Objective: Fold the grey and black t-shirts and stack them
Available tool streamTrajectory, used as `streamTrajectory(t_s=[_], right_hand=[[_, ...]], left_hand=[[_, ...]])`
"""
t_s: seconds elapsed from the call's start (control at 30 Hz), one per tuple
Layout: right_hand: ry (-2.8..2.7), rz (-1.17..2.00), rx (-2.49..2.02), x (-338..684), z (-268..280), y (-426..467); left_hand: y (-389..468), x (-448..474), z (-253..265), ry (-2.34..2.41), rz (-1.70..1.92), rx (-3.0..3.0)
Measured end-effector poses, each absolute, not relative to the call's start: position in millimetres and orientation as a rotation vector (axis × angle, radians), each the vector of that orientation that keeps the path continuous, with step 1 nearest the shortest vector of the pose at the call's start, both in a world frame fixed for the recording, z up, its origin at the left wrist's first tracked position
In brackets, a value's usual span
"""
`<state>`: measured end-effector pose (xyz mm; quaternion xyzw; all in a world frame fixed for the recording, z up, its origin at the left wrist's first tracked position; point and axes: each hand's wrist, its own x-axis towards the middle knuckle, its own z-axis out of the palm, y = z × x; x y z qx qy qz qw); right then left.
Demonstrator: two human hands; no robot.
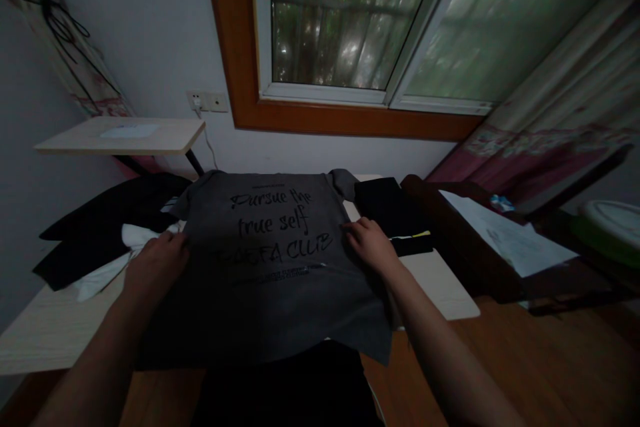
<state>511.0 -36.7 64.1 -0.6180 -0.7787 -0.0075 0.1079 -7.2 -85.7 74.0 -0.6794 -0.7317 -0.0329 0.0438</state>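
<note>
Across the middle of the pale bench lies a grey T-shirt, spread flat with its printed side up and its hem hanging over the near edge. Everything else sits around that shirt. Behind it, on the wall, a large wood-framed window shows green leaves outside. To the right of the shirt a dark wooden desk stands close against the bench, carrying a white sheet of paper, with a patterned curtain hanging beyond it. To the left of the shirt a heap of black clothes crowds the bench, with a white garment lying on and among them, its edge reaching under the shirt's left side. Further back on the left a small side table stands near the wall. Just beyond the shirt's right sleeve a folded black garment rests on the bench, close enough to limit room on that side. A wall socket with a cord sits behind the shirt, left of the window.

The left hand rests on the shirt's left edge, fingers curled over the cloth; whether it pinches the fabric cannot be told. The right hand lies on the right edge, fingers loosely bent and pressed on the cloth.
</note>
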Motion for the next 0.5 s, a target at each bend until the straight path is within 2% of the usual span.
streamTrajectory(t_s=[0.13, 0.3, 0.5], right_hand=[[-2.235, -0.088, -1.93, 485.3, 59.6, -5.9], [-2.064, -0.199, -2.059, 463.6, 49.6, 19.6], [-2.011, -0.14, -2.208, 451.5, 45.0, 15.0]], left_hand=[[-53.4, 17.1, 66.9, -2.094, -0.096, -2.046], [-30.0, 31.9, 48.0, -2.274, -0.224, -1.828], [-27.2, 27.5, 39.8, -2.249, -0.258, -1.829]])
